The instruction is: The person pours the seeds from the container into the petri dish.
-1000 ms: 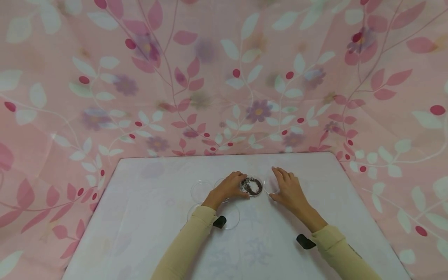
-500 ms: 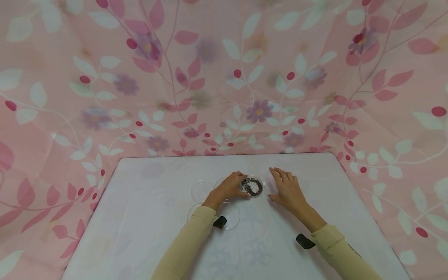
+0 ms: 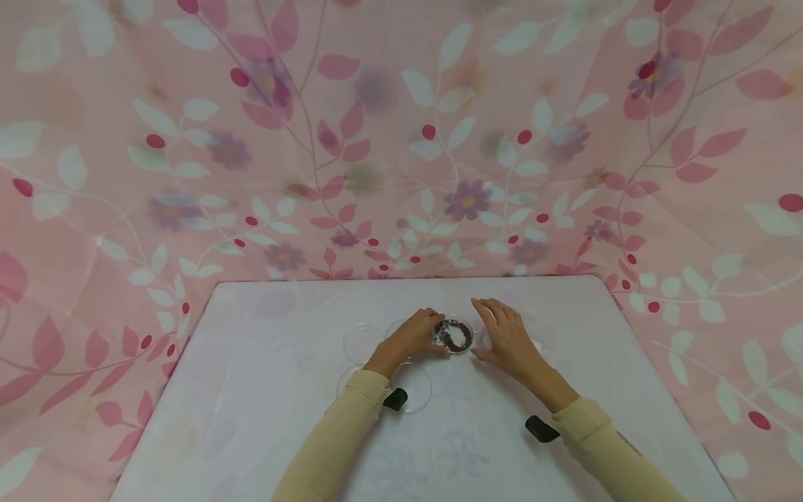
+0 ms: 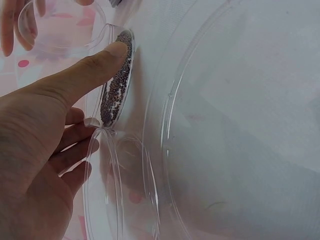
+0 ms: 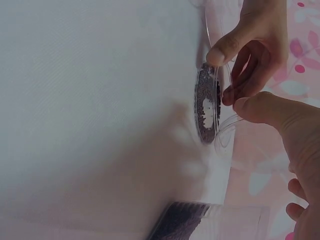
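Around the seed dish (image 3: pixel 452 335) held by both hands lie empty clear dishes (image 3: pixel 362 343).

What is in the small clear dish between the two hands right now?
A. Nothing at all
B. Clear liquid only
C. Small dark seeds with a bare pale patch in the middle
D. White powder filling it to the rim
C: the seed dish shows a ring of tiny dark seeds around a pale gap, with the left hand gripping its rim and the right hand holding a clear lid beside it.
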